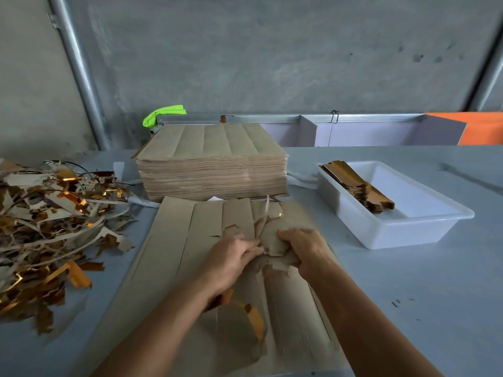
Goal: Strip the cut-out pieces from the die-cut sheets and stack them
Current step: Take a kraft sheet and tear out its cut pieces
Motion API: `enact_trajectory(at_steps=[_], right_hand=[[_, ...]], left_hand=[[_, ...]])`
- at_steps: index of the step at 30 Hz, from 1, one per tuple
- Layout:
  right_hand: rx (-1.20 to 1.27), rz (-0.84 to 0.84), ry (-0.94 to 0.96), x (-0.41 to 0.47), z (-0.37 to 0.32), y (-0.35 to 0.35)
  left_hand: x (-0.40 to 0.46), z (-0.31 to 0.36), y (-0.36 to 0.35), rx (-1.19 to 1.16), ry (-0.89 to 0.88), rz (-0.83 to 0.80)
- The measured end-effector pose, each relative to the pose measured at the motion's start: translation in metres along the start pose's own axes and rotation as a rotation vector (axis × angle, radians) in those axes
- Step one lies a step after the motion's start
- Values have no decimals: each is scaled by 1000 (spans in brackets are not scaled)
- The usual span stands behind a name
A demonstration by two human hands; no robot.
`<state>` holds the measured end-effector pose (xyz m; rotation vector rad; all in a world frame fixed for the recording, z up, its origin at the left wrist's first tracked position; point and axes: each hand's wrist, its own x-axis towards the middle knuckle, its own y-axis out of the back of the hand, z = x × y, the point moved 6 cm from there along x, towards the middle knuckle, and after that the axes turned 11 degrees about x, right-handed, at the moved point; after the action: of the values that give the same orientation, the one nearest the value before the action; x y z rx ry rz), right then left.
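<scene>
You see soft, even, dim daylight with faint shadows. Your hands and the torn brown card sheet [206,268] blur with motion. Wide-angle distortion bends the grey metal pipe [79,66] at left.

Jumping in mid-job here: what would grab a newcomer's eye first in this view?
Both hands, left hand and right hand, grip torn card at the middle of the die-cut sheet lying in front. Behind it stands a tall stack of sheets; a scrap heap sprawls left, and a white tray with stripped pieces sits right.

Both forearms bare, no sleeves; left grip [231,258], right grip [302,247] ungloved.
</scene>
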<state>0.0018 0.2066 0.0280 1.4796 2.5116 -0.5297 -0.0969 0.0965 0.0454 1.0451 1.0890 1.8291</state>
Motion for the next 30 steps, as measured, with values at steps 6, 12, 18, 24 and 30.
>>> enact_trajectory(at_steps=[6,12,18,24,30], right_hand=[[-9,-37,40,-1,2,2],[-37,-168,85,-5,-3,-13],[-70,-347,196,-15,-5,-21],[-74,-348,243,-20,-9,-15],[-184,-417,311,-23,-20,-13]], left_hand=[[5,-13,5,23,31,-43],[3,0,15,7,105,83],[6,-5,15,-244,251,-16],[5,-17,9,-578,386,-87],[6,-12,21,-663,330,-49]])
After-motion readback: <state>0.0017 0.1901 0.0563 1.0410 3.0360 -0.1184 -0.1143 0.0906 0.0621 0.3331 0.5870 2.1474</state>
